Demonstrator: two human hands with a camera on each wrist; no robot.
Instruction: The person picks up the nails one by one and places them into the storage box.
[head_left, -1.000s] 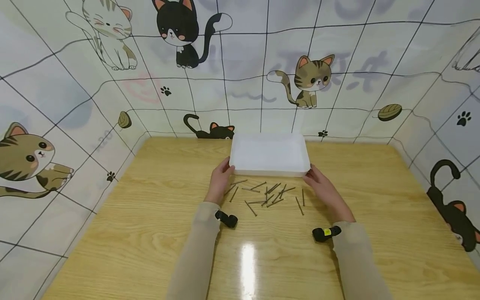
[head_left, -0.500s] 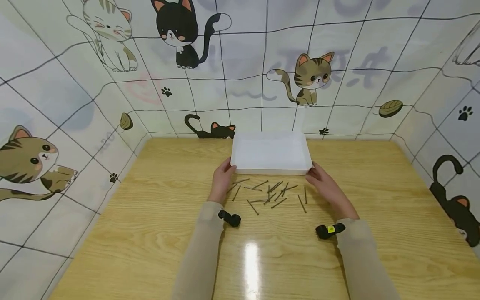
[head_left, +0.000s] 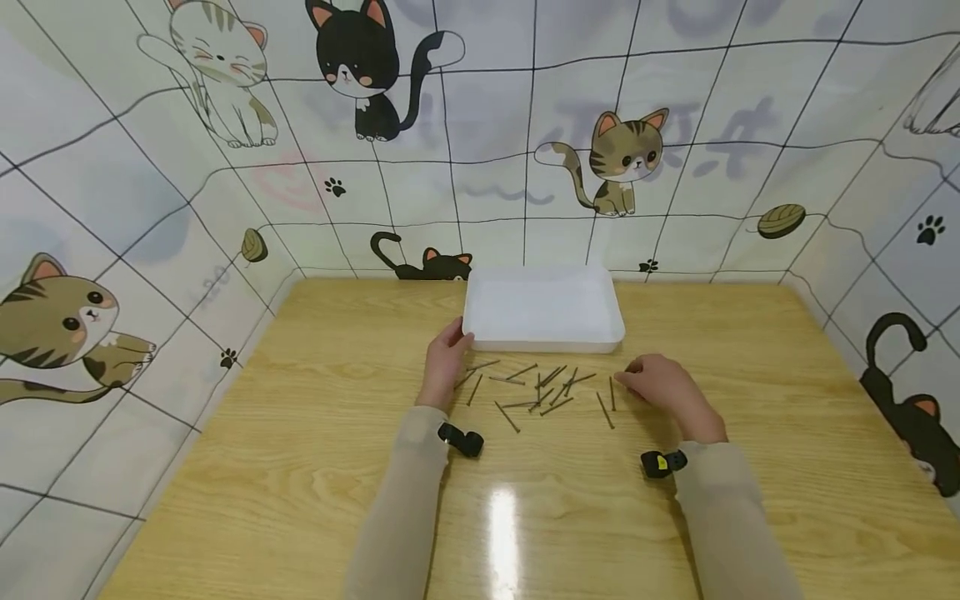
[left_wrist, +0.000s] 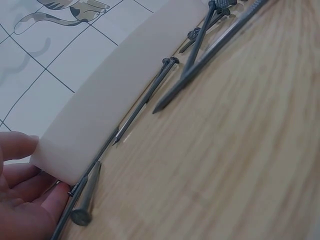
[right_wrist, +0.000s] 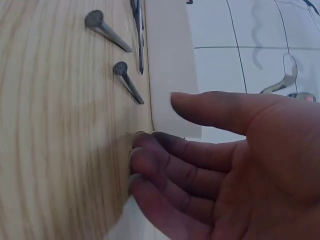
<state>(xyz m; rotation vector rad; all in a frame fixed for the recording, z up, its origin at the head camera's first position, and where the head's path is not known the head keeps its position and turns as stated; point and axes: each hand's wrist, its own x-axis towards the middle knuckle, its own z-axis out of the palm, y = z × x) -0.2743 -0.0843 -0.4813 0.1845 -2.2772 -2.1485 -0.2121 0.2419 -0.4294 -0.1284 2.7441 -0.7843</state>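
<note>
A white rectangular tray (head_left: 543,346) stands on the table's far side, its bare inside facing up. My left hand (head_left: 445,362) grips its front left corner, with the thumb and fingers around the wall (left_wrist: 100,105) in the left wrist view. Several dark metal nails (head_left: 507,417) lie scattered in front of the tray, some crossing each other. Close to the left fingers, a short nail (left_wrist: 87,197) lies head toward me. My right hand (head_left: 667,387) is away from the tray, beside the rightmost nails. Its thumb stands apart from the loosely bent fingers (right_wrist: 190,175), with nothing between them.
The light wooden table (head_left: 300,467) stretches out on both sides of the arms. A cat-patterned fabric backdrop (head_left: 495,183) encloses it at the back and sides. Black wrist cameras (head_left: 461,440) are strapped over both beige sleeves.
My right hand has let go of the tray's front right corner and drawn back toward the nails. My left hand keeps its grip at the left corner.
</note>
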